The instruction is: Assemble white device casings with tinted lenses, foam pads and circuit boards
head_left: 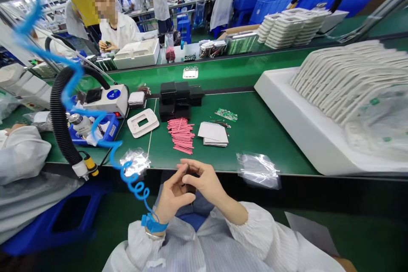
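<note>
Both hands meet over my lap, just below the table's front edge. My left hand [171, 195], with a blue strap at the wrist, has its fingers round a small dark flat piece [190, 188]. On the same piece, from the right, my right hand [204, 179] closes its thumb and fingers. Fingers cover much of the piece. Beyond the hands lie a heap of pink strips [182, 136], a stack of white squares [213, 134] and a pile of black blocks [178, 95]. A green circuit board [226, 114] rests behind the squares.
A large white foam tray [287, 123] of white parts fills the right side. Clear plastic bags [258, 170] lie at the front edge. At left are a blue bin [111, 127], a black hose [59, 114] and a coiled blue cord [121, 163]. A person [116, 29] sits opposite.
</note>
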The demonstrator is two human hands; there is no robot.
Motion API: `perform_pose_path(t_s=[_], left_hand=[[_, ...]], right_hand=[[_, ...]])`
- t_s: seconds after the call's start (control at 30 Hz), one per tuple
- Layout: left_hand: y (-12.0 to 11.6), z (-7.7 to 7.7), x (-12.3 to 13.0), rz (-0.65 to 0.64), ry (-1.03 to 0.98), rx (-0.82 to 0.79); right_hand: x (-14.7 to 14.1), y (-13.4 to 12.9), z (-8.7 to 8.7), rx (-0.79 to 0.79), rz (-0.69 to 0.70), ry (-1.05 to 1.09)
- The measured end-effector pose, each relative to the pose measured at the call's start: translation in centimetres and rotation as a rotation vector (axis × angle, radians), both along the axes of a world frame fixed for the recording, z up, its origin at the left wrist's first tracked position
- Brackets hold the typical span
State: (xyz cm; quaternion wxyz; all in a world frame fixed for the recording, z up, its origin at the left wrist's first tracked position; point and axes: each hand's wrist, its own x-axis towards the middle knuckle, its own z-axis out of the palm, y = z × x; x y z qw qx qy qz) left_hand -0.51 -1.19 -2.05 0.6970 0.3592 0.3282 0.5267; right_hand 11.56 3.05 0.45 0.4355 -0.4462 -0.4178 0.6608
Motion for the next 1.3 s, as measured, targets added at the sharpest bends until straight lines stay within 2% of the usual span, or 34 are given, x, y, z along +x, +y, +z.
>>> perform_pose_path(t_s=[0.13, 0.2, 0.27, 0.37, 0.43, 0.53, 0.73, 1.07, 1.3], left_hand=[[0.0, 1.1, 0.1, -0.064, -0.122, -0.055], [0.0, 1.4, -0.1, -0.091, -0.17, -0.073], [0.0, 1.6, -0.4, -0.112, -0.219, -0.08], [0.0, 1.5, -0.8, -0.143, -0.264, -0.081], [-0.1, 1.5, -0.9, -0.16, -0.266, -0.079], [-0.1, 1.7, -0.7, -0.152, -0.26, -0.082], [-0.2, 2.2, -0.2, -0.079, -0.182, -0.077], [-0.1, 2.0, 0.1, -0.046, -0.131, -0.014], [0.0, 2.1, 0.2, -0.022, -0.119, -0.032]], right_hand=[[0.4, 0.0, 0.0, 0.013, 0.059, -0.011], [0.6, -0.1, 0.0, 0.085, 0.034, -0.072], [0.9, -0.1, -0.1, 0.242, -0.091, -0.193], [1.3, -0.1, -0.1, 0.576, -0.272, -0.391], [1.4, -0.1, 0.1, 0.752, -0.299, -0.452], [1.4, -0.1, 0.5, 0.875, -0.28, -0.463], [1.0, -0.3, 0.7, 0.939, -0.328, -0.494], [0.8, -0.5, 0.4, 1.01, -0.39, -0.563], [0.9, -0.4, 0.4, 0.982, -0.374, -0.558]])
